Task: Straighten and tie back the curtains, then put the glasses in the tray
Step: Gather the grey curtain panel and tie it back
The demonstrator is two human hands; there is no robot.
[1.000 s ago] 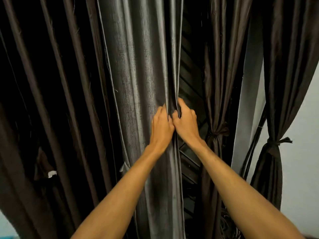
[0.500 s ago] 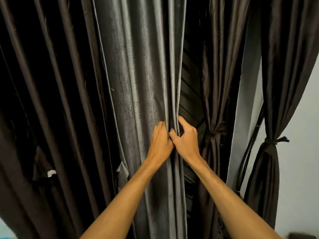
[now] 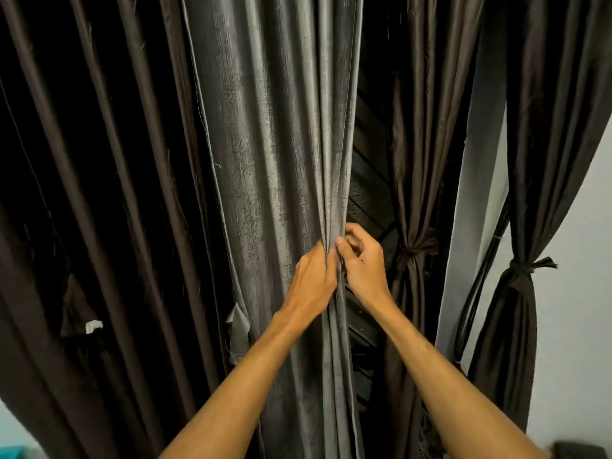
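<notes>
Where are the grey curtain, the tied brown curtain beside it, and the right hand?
grey curtain (image 3: pixel 265 160), head view, broad front folds.
tied brown curtain (image 3: pixel 414 250), head view, its knot.
right hand (image 3: pixel 362 265), head view, back of the hand.

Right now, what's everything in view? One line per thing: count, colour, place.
grey curtain: 1, grey, centre, hanging untied
loose brown curtain: 1, dark brown, left, untied
tied brown curtains: 2, dark brown, right of centre and far right, each knotted at mid-height
white tag: 1, white, low on the loose brown curtain
black cable: 1, black, along the wall between the tied curtains
wall: 1, white, right
left grip: 1, bare hand, holds the grey curtain's gathered edge
right grip: 1, bare hand, pinches the same edge from the right
</notes>
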